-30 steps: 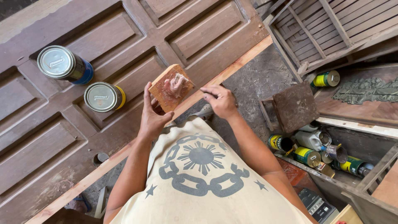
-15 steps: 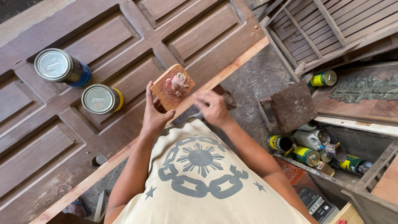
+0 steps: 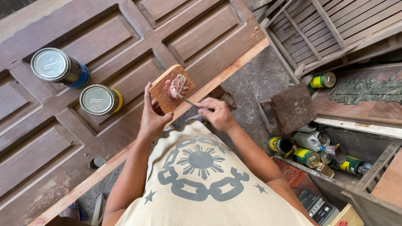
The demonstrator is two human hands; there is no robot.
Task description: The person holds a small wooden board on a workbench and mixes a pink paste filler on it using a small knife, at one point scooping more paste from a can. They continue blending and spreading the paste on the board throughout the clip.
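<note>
**Putty worked on a wooden block above a panelled door**

Far left of the frame: a brown panelled door (image 3: 50, 142), laid flat, filling the left half and running to the upper middle. On it, upper left, a blue can (image 3: 60, 67) with a grey lid; just right and lower, a yellow can (image 3: 100, 99), likewise lidded, near the first but not touching.

Left of centre: left hand (image 3: 153, 119), closed on the lower edge of a small wooden block (image 3: 171, 88), thumb up one side, fingers behind. Block held tilted in the air over the door's pale edge. On its top face, a pink-brown dab of putty (image 3: 173, 86).

Centre: right hand (image 3: 215, 113), pinched shut on the handle of a thin putty knife (image 3: 184, 97), blade tip down in the putty.

Block probably light, stiff, rough enough not to slip; best gripped by the bare edges, well away from the wet face. Putty likely soft, sticky, easily smeared. Knife slim, probably springy; handle end the place to hold.

Right of centre: a rusty square stool (image 3: 292, 108) on the concrete floor. Upper right: slatted wooden frames (image 3: 335, 29). Right edge: a green-and-yellow can (image 3: 323, 80) on its side. Lower right: a cluster of more cans (image 3: 310, 152) and a white jug in a wooden crate.
</note>
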